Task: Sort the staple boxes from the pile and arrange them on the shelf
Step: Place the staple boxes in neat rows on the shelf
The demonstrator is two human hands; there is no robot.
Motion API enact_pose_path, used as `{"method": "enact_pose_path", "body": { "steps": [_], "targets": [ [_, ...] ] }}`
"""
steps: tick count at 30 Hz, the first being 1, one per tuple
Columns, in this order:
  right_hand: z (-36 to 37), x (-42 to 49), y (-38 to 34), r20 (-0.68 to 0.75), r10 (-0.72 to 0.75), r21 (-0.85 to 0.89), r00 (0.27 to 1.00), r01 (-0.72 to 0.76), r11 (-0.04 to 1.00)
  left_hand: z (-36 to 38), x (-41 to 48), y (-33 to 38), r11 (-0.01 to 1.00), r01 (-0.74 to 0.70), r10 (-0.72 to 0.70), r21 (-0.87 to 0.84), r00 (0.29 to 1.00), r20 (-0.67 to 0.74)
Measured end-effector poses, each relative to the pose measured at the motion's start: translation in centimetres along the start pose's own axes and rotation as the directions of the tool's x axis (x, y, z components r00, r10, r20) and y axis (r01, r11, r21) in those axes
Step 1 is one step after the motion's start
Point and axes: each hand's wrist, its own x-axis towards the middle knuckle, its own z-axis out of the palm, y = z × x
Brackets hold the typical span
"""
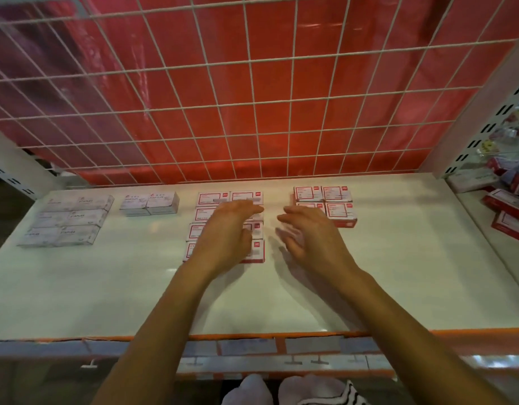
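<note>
The left hand lies flat, fingers straight, over the middle block of red-and-white staple boxes; whether it presses on them or only hovers I cannot tell. The right hand is released, its fingers spread and blurred, grasping nothing, above bare shelf between that block and a smaller square of four like boxes. The main risk is a sideways nudge. The boxes sit edge to edge and look light, so a dragging palm or a brush from the right fingers could skew a row or push a box out of line. A hasty reach toward the unsorted pile, which lies on the neighbouring section to the right, could also clip the four-box square. Mixing types is another hazard, since the grey boxes and a grey pair form their own groups further left. The shelf is white and glossy, with an orange front strip over label holders. A white wire grid backs it, with red sheeting behind and a slotted upright at the right.
</note>
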Motion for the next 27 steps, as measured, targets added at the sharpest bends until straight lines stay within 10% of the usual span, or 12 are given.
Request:
{"method": "enact_pose_path", "body": {
  "steps": [11, 27],
  "targets": [
    [5.0, -0.2, -3.9, 0.131, 0.067, 0.189, 0.989, -0.092, 0.978, -2.4, -3.6, -4.3, 0.916, 0.246, -0.239, -0.317, 0.969, 0.062],
    [5.4, -0.1, -4.5, 0.129, 0.062, 0.074, 0.990, -0.072, 0.995, -3.2, -3.5, -6.2, 0.987, 0.136, -0.115, -0.090, 0.970, 0.212]
  ]
}}
